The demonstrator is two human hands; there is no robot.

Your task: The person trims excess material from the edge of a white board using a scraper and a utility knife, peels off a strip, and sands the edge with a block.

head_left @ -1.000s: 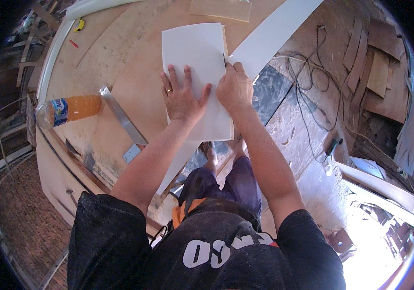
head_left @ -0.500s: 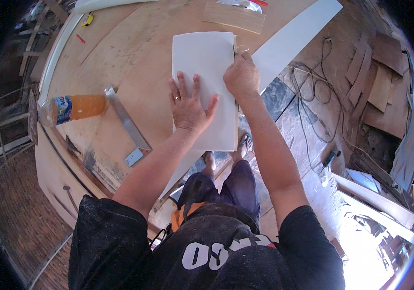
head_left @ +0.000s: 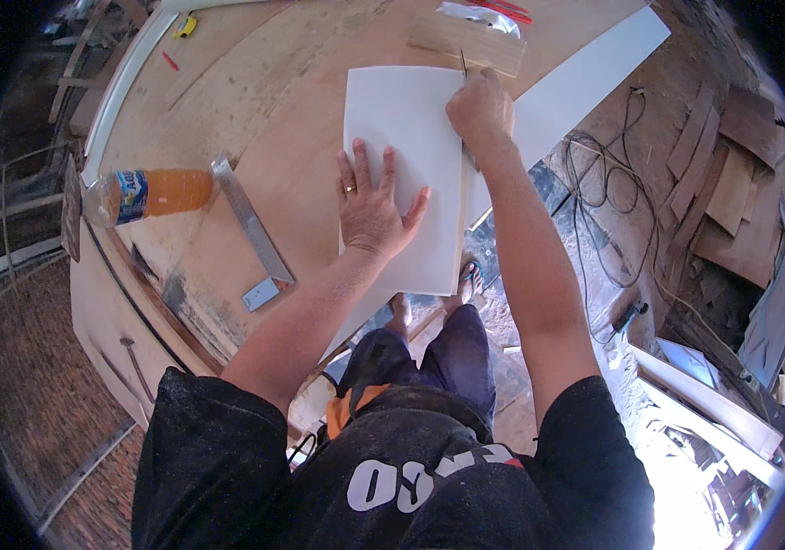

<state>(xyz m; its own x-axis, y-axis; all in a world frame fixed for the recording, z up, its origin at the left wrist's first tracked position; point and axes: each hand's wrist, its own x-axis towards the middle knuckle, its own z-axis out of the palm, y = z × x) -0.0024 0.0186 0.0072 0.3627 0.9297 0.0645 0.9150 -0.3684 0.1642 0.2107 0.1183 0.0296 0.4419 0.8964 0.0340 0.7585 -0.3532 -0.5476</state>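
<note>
A white-faced rectangular panel [head_left: 411, 110] lies on the wooden worktable in front of me, with a thin brownish edge showing along its right side. My left hand [head_left: 374, 206] rests flat on it, fingers spread. At the panel's upper right edge, my right hand [head_left: 481, 110] is closed in a fist around a thin pointed blade [head_left: 463, 62], whose tip sticks out past the fingers; its handle is hidden in the fist. A long white strip [head_left: 585, 78] extends beyond the right hand toward the upper right. Left of the panel lies a metal try square [head_left: 255, 229].
A bottle of orange drink [head_left: 168, 193] lies at the left. Farther off are a yellow tape measure [head_left: 185, 27], a wooden block [head_left: 466, 41] and a red-handled tool [head_left: 503, 9]. A hammer [head_left: 136, 367] lies lower left. Cables [head_left: 613, 192] and plywood scraps [head_left: 732, 192] cover the floor at right.
My right hand has moved slightly up along the panel's right edge, and the blade's tip now shows above the fist. A pale curl beside that hand no longer shows. My left hand stays on the panel.
</note>
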